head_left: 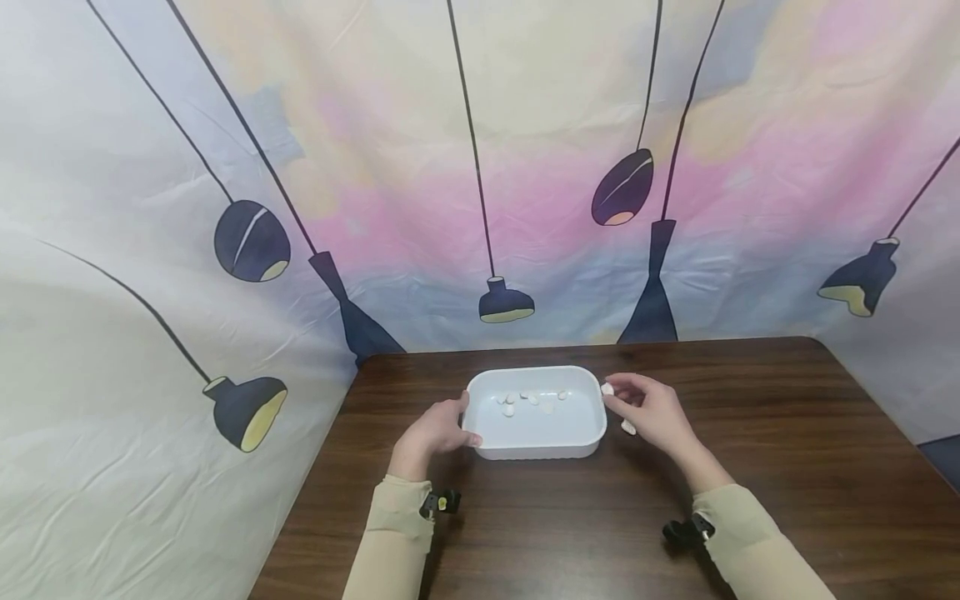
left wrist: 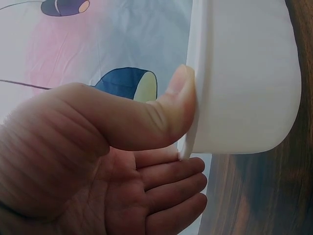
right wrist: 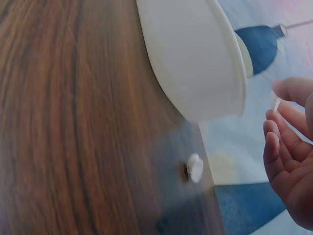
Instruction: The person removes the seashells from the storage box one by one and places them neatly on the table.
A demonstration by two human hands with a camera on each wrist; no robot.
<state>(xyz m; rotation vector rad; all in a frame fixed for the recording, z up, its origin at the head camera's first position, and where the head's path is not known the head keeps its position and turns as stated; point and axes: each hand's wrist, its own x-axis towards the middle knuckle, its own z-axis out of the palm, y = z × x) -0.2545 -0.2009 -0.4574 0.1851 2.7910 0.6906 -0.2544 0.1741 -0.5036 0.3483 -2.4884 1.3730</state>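
Broad tabletop [head_left: 780, 442] surrounds dish [head_left: 536, 452] edges; right hand [head_left: 657, 417] pinches a shell [head_left: 607, 389], perhaps.

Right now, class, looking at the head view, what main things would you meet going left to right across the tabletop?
Left hand → white dish → right hand.

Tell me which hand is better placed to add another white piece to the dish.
The right hand, most likely: it pinches a white piece beside the right end of the dish, and another piece lies close by on the table. The left hand holds the opposite end.
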